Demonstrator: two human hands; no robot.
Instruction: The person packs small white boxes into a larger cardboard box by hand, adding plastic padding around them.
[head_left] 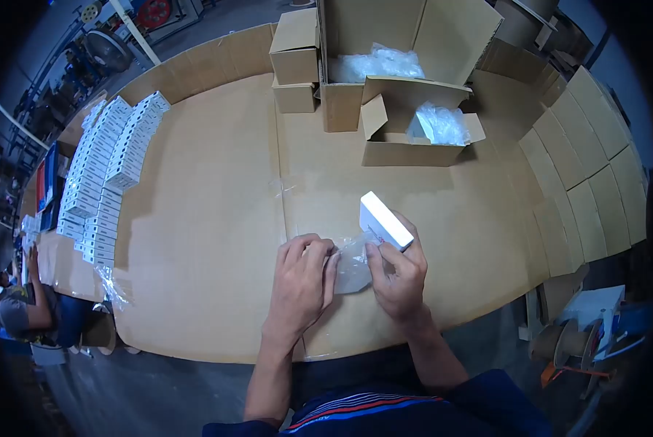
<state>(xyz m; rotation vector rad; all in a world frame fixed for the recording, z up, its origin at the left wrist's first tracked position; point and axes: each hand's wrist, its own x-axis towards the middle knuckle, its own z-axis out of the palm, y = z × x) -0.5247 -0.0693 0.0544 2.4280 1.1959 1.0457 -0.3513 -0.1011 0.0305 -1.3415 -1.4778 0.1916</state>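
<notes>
My left hand (301, 280) is closed, its fingers pinching one edge of a small clear plastic bag (353, 269). Opposite it, my right hand (403, 280) grips a small white box (385, 221), which tilts upward behind the thumb. The right thumb and forefinger also pinch the bag's other edge. The bag stretches between both hands, above the cardboard-covered table (217, 211). The box appears outside the bag, though my fingers hide where the two meet.
Stacks of small white boxes (108, 164) line the left side. At the back, an open carton (388, 142) and a larger carton (341, 109) hold clear plastic bags. Closed brown boxes (596, 167) are stacked at right. A person (31, 309) is at far left.
</notes>
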